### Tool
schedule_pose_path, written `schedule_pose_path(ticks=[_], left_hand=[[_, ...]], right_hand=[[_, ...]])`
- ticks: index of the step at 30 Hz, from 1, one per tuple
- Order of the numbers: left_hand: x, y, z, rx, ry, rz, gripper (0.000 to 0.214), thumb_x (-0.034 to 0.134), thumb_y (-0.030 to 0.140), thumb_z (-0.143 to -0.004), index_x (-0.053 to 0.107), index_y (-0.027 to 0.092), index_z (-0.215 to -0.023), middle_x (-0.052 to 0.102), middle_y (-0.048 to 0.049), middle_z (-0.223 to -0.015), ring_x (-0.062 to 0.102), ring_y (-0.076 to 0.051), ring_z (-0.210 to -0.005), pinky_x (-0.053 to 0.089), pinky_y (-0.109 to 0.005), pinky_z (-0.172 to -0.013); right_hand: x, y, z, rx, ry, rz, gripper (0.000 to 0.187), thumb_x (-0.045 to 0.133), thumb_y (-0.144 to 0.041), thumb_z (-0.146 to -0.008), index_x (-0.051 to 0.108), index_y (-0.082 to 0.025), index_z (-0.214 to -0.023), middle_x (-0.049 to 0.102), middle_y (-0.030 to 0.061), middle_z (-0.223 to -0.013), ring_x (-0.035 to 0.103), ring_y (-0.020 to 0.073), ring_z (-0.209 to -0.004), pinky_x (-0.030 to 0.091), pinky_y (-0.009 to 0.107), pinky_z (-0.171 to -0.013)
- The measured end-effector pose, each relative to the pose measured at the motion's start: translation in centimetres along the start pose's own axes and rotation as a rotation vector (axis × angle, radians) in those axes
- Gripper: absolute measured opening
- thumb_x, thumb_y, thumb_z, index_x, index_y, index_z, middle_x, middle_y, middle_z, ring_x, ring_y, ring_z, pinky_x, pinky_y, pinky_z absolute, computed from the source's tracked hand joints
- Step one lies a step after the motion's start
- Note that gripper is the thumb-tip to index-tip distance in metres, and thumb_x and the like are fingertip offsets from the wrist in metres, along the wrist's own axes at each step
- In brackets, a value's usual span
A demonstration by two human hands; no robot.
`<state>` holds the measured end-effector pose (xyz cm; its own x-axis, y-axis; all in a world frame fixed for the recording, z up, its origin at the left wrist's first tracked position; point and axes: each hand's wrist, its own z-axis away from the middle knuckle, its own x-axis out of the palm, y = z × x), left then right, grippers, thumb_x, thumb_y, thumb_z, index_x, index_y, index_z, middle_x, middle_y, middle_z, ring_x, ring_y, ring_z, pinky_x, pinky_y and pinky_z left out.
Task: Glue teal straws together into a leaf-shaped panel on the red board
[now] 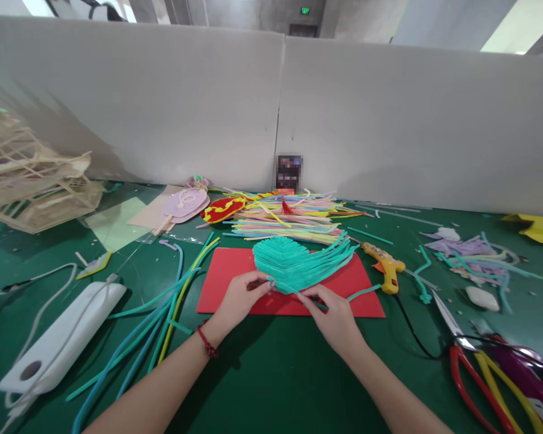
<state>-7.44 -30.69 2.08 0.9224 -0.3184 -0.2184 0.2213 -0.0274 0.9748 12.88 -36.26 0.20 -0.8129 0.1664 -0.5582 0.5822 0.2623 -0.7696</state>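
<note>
Over a red card (226, 277) on the green surface (276, 380), a teal fuzzy-stem bundle (285, 260) lies just beyond both hands, long axis left to right, near edge pinched in the left hand's (241, 298) grip and the right hand's (335, 313), the latter nearer its loose ends.

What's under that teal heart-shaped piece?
A red sheet, visible left, right and nearer than the teal piece. The part directly beneath is covered, so I can't tell whether anything else lies there or whether the two touch.
</note>
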Motion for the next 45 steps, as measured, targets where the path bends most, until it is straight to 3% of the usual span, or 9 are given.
schedule_pose_path(ticks=[9,22,45], left_hand=[[-0.11,0.07,-0.08,-0.016,0.047,-0.043,0.024,0.06,0.035,-0.074,0.07,0.019,-0.088,0.074,-0.0046,-0.09,0.068,-0.019,-0.084,0.054,-0.028,-0.077],[-0.14,-0.17,-0.19,0.017,0.071,-0.065,0.021,0.06,0.036,-0.073,0.069,0.018,-0.08,0.074,-0.0039,-0.081,0.068,-0.019,-0.075,0.055,-0.028,-0.072],[-0.26,-0.23,-0.15,-0.001,0.082,-0.061,0.028,0.06,0.039,-0.073,0.07,0.017,-0.086,0.074,-0.0054,-0.084,0.068,-0.02,-0.077,0.056,-0.03,-0.074]], right_hand=[[-0.21,0.29,-0.1,0.01,0.005,0.013,0.016,0.056,-0.031,-0.089,0.06,-0.022,-0.076,0.065,-0.0002,-0.071,0.06,0.0134,-0.065,0.047,0.021,-0.062],[-0.04,0.38,0.1,0.014,-0.027,0.023,0.018,0.054,-0.033,-0.09,0.061,-0.022,-0.078,0.065,0.0007,-0.074,0.061,0.0142,-0.068,0.045,0.023,-0.06],[-0.16,0.31,0.02,0.013,-0.043,0.039,0.023,0.052,-0.038,-0.09,0.062,-0.022,-0.078,0.066,0.0023,-0.072,0.061,0.0149,-0.066,0.047,0.023,-0.057]])
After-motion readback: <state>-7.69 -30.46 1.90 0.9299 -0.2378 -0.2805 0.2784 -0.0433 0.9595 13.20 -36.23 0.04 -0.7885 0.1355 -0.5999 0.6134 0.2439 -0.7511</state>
